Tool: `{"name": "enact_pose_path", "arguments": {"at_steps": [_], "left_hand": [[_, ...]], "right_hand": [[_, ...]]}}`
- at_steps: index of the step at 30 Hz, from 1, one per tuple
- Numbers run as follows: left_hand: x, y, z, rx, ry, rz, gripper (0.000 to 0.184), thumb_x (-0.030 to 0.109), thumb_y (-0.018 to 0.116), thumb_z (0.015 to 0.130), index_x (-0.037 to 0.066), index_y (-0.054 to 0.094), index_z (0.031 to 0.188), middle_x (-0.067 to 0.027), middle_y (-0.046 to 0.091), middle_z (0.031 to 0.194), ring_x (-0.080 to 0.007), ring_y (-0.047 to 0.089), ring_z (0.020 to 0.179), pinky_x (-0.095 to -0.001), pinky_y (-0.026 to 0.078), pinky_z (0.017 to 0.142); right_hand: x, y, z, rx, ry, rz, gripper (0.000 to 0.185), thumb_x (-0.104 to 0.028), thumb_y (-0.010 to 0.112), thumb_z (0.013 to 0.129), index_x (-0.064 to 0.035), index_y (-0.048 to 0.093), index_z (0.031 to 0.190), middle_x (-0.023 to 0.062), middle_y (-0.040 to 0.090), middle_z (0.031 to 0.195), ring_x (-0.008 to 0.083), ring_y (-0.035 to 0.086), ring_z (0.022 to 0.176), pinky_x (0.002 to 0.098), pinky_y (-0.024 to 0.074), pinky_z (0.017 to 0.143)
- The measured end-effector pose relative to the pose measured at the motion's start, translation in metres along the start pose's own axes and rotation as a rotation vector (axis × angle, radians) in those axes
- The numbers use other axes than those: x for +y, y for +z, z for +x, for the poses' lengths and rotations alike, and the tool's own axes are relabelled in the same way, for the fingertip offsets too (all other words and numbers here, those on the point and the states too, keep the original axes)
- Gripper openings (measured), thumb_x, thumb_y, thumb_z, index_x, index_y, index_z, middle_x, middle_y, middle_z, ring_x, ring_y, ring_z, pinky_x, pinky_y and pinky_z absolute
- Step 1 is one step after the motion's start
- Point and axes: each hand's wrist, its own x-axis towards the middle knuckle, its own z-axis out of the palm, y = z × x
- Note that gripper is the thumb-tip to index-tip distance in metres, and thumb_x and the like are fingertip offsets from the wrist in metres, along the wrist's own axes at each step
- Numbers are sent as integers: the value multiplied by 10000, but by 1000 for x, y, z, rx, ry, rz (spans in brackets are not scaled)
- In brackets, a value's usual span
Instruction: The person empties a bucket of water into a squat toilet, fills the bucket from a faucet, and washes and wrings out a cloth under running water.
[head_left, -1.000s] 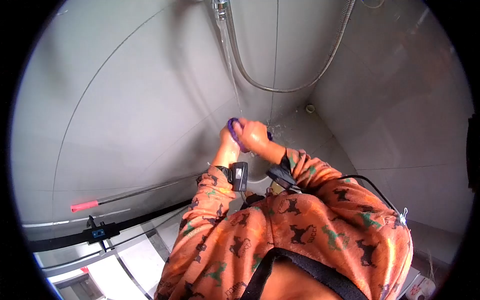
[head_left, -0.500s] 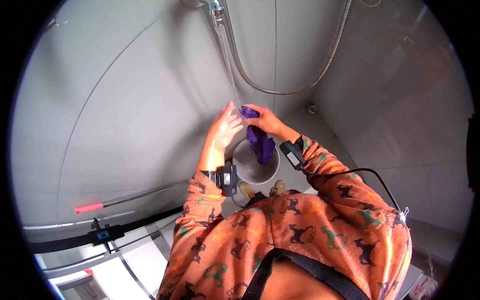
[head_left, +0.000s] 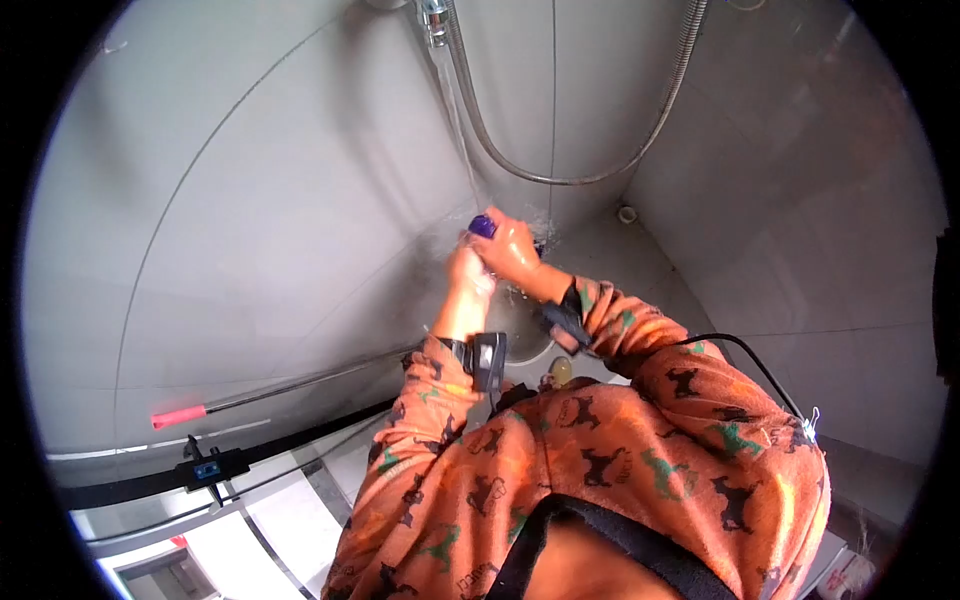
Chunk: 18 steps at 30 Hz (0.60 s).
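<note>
A wet purple cloth is bunched up between my hands, right where a thin stream of water falls. My right hand is closed round it from above, its back wet and shiny. Pressed against it from the lower left is my left hand, closed on the same bundle; its fingers are partly hidden and blurred. Drops splash out around both hands. Below them is a light bucket, mostly covered by my hands and right wrist. The rest of the cloth is largely hidden.
Water runs from a chrome tap on the grey tiled wall. A metal shower hose loops to the right. At the left, a rod with a pink handle leans near a black rail. A dark cable trails from my right wrist device.
My left hand has moved from open beside the stream to against my right hand. The hanging cloth is now bunched between them, and water splashes outward.
</note>
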Motion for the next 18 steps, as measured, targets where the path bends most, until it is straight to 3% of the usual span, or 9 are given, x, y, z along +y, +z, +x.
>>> {"name": "enact_pose_path", "arguments": {"at_steps": [2, 5, 7, 9, 11, 13, 15, 17, 18], "left_hand": [[19, -20, -9, -221, -51, 40, 320, 373, 417, 854, 74, 531, 854, -61, 570, 781, -190, 574, 716, -332, 477, 666], [6, -6, -5, 64, -53, 149, 350, 363, 366, 887, 52, 523, 924, -70, 569, 832, -207, 576, 751, -368, 479, 682], [6, -8, -4, 65, -49, 175, 384, 371, 359, 888, 31, 510, 981, -85, 574, 896, -220, 576, 803, -394, 476, 717], [27, 2, -16, -26, -218, 51, 369, 370, 360, 885, 59, 510, 1013, -74, 586, 937, -221, 561, 891, -422, 437, 819], [48, 23, -33, -58, -208, -16, 419, 423, 351, 877, 75, 526, 1030, -79, 564, 1047, -233, 527, 979, -395, 381, 891], [47, 22, -31, -49, -169, 11, 502, 493, 361, 857, 43, 517, 1016, -92, 559, 992, -221, 531, 940, -369, 410, 839], [40, -2, -43, -325, 35, 152, 447, 501, 357, 857, 112, 524, 1000, -33, 547, 941, -156, 524, 877, -330, 424, 743], [21, -11, -37, -672, 99, 61, 385, 477, 374, 859, 139, 531, 953, -11, 557, 888, -139, 530, 803, -324, 423, 708], [10, -3, -32, -256, -24, 102, 357, 461, 388, 858, 143, 533, 932, -2, 561, 850, -133, 529, 769, -319, 418, 682]], "right_hand": [[-21, 4, -25, -15, -73, 56, 323, -300, 538, 703, -68, 535, 927, 233, 581, 719, 420, 554, 722, 483, 440, 665], [15, 16, 0, 12, 149, 82, 346, -305, 533, 706, -58, 529, 949, 239, 584, 749, 430, 549, 742, 486, 433, 691], [28, 14, 7, -29, 192, 82, 365, -304, 537, 719, -50, 529, 981, 238, 584, 804, 404, 553, 794, 455, 431, 733], [30, 18, 12, 153, -73, 394, 334, -245, 585, 730, -51, 547, 999, 174, 580, 907, 309, 526, 952, 387, 390, 848], [26, 15, 20, 175, -137, 470, 361, -296, 575, 745, -71, 543, 1025, 165, 554, 925, 305, 525, 868, 373, 422, 769], [7, -4, 6, -321, -184, 578, 282, -306, 586, 743, -89, 592, 923, 138, 554, 926, 306, 528, 840, 364, 428, 753], [-31, -14, -26, -95, -419, 317, 268, -364, 563, 756, -108, 625, 809, 144, 572, 897, 314, 546, 809, 370, 444, 708], [-29, -4, -30, -8, -368, 71, 345, -409, 498, 781, -92, 633, 795, 178, 592, 850, 340, 566, 771, 410, 450, 668], [-17, -4, -15, -58, -182, 19, 367, -406, 483, 787, -67, 624, 774, 183, 584, 780, 368, 553, 738, 419, 448, 662]]}}
